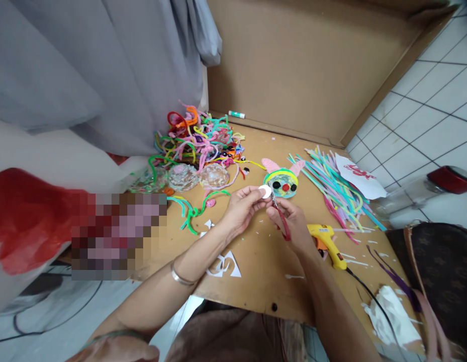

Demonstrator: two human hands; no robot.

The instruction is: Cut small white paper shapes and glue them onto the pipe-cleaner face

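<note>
My left hand (243, 207) pinches a small white paper disc (265, 192) between thumb and fingers. In my right hand (294, 219) is a pair of scissors with red handles (284, 227), its blades beside the disc's right edge. Whether the blades touch the paper I cannot tell. Just beyond both hands lies an animal face (281, 177) with pink ears, a yellow and green band, black round eyes and a red nose. White paper offcuts (236, 269) lie below my left forearm.
A yellow glue gun (333, 246) with a black cord lies right of my right hand. Pipe cleaners (331, 176) are bundled at the right; a tangled colourful heap (203, 136) is at back left. A glue stick (237, 114), crumpled tissue (391, 317) and brown bag (440, 271) sit around the edges.
</note>
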